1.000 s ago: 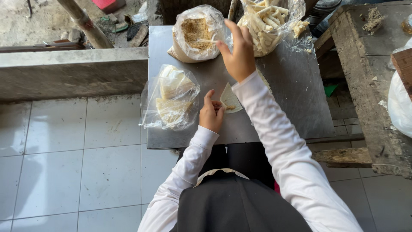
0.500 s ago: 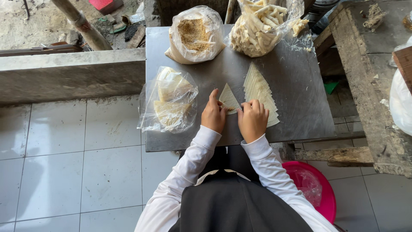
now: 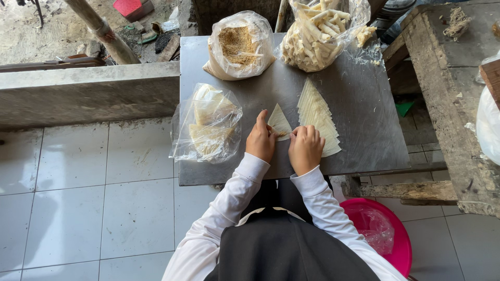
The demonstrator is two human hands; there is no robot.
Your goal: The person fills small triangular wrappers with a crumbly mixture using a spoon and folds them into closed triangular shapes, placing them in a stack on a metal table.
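Note:
A single pale triangular wrapper (image 3: 279, 123) lies on the grey metal table (image 3: 364, 130). My left hand (image 3: 261, 139) rests on its left edge with the index finger stretched along it. My right hand (image 3: 305, 149) sits at the wrapper's lower right corner, fingers curled onto it. Just right of my hands lies a fanned stack of triangular wrappers (image 3: 317, 117). Whether filling sits on the single wrapper is hidden by my fingers.
A clear bag of folded pale pieces (image 3: 208, 124) lies at the table's left. A bag of brown crumbly filling (image 3: 239, 44) and a bag of finished pale rolls (image 3: 317, 31) stand at the far edge. A pink basin (image 3: 385, 237) is on the tiled floor, a wooden bench (image 3: 453, 99) to the right.
My right hand came back from the bag of rolls at the far edge to the single wrapper beside my left hand. Both hands now press on the wrapper.

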